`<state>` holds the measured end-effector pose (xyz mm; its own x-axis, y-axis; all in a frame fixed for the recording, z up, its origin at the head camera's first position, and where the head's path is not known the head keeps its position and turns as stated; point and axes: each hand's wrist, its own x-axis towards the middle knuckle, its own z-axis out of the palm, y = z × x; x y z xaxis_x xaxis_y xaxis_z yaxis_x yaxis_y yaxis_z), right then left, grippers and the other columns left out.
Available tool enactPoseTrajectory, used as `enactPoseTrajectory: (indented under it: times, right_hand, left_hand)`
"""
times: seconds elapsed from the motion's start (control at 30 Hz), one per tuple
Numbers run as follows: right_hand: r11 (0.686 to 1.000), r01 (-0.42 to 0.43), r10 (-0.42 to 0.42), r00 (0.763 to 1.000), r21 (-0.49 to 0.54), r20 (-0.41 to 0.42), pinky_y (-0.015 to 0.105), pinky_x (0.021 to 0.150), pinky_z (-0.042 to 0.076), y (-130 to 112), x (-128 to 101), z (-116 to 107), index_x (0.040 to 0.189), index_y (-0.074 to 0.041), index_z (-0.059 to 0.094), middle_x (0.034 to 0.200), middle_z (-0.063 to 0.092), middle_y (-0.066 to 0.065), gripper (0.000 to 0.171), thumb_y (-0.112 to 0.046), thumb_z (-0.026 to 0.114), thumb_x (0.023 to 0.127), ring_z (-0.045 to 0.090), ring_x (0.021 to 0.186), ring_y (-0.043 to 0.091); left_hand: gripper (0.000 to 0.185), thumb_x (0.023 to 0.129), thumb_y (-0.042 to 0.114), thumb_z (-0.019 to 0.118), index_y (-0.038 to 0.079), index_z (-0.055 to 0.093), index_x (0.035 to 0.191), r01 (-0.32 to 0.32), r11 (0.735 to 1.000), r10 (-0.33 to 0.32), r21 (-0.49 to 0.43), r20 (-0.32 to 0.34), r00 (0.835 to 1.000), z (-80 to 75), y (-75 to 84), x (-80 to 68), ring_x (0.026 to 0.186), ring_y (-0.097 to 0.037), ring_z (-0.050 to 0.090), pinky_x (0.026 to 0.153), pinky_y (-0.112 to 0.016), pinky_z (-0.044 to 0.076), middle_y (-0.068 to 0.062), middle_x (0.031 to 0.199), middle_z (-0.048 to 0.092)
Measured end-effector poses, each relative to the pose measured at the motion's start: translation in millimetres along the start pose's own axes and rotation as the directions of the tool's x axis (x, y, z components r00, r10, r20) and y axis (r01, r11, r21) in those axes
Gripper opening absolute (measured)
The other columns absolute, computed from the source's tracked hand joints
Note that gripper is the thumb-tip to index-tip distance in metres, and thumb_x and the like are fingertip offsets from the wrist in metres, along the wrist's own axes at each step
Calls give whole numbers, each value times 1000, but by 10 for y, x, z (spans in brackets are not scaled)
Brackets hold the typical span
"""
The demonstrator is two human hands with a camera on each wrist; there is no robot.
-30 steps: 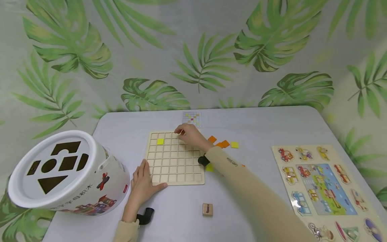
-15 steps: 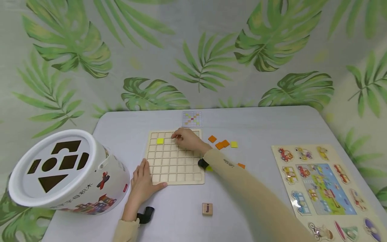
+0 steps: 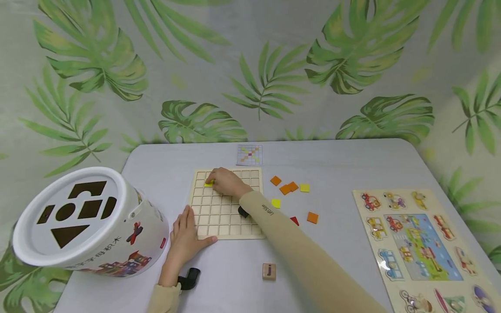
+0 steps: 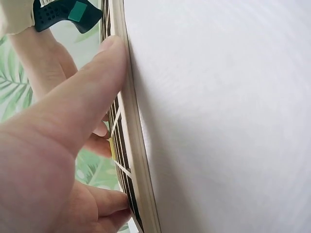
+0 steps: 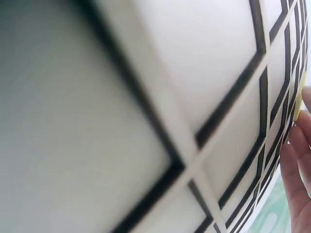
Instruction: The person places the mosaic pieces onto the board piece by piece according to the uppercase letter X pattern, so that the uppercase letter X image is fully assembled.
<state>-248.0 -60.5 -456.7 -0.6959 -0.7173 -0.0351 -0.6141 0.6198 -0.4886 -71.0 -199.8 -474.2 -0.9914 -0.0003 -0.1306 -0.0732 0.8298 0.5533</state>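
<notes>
A wooden grid board lies on the table, its cells bordered by raised strips. My left hand rests at its lower left corner, thumb along the near edge and fingers spread along the left side. In the left wrist view the thumb presses on the board's rim. My right hand reaches over the upper left of the board. Its curled fingertips pinch a yellow square tile in a cell there, partly hidden by the fingers. In the right wrist view the fingers meet that tile at the far side.
Right of the board lie several orange tiles, yellow tiles and a red tile. A pattern card is behind it. A white bucket stands left, a letter block in front, a picture puzzle far right.
My right hand has moved left and slightly nearer across the board, from the top middle cells onto the yellow tile. The left hand has stayed in place.
</notes>
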Motion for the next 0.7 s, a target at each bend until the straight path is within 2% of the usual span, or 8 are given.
enactPoseTrajectory:
  times: [0.27,0.5,0.7]
  right_hand:
    - [999,15,-16,1000,-31,-19,25,98,40,-31,57,22,117,-10,69,116,62,3,28,-3,59,92,54,113,19]
    - [995,-56,53,998,-86,-43,23,85,46,-75,103,46,114,-12,69,106,61,2,25,-3,57,94,57,101,17]
    - [986,-36,30,999,-160,-41,24,88,45,-106,132,38,117,-12,68,109,60,2,26,-5,58,94,57,104,18]
  left_hand:
    - [112,76,44,78,-13,14,146,-1,1000,1,-6,1,1000,-2,-3,-7,136,-49,8,101,-66,13,-25,156,4]
    - [112,76,44,79,-13,13,147,-2,1000,2,-9,0,1000,7,1,-7,136,-49,8,101,-66,13,-25,156,4]
    - [112,75,43,79,-13,14,147,1,1000,-1,-8,-8,1000,-2,3,-8,136,-49,8,101,-66,13,-25,156,5]
